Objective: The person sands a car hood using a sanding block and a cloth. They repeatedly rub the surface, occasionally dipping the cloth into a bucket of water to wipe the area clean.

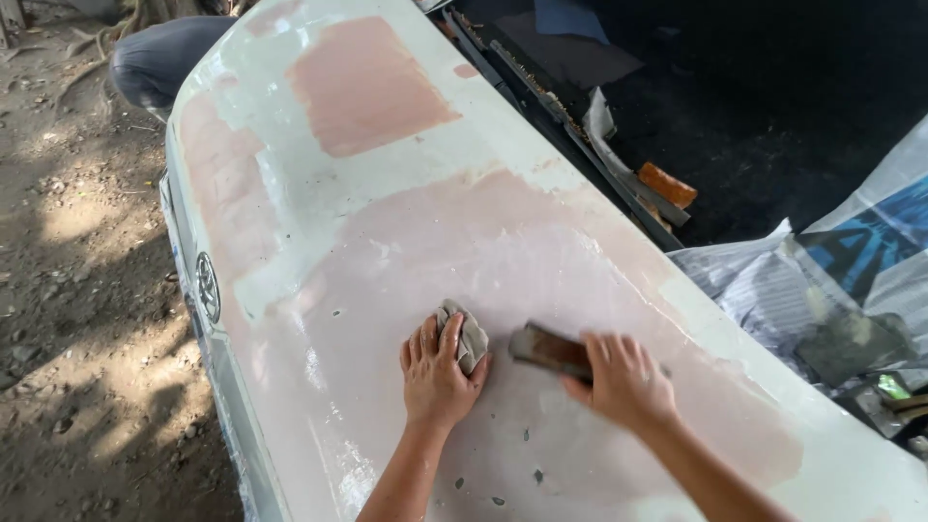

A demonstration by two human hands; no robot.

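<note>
A pale car hood [387, 222] with pinkish patches of filler fills the view. My left hand [437, 372] presses a crumpled grey rag [470, 333] flat on the hood. Just to its right, my right hand [623, 379] grips a brown, rust-coloured sanding block [546, 348] lying against the hood surface. The two hands are a short gap apart. The surface around them looks wet and smeared.
Dirt ground [77, 290] lies left of the hood edge, where a car emblem [207, 286] sits. Newspaper sheets [822, 280] cover the area at right. A dark open engine bay edge with an orange block [667, 184] lies at the top right. A person's clothed leg [159, 58] is at top left.
</note>
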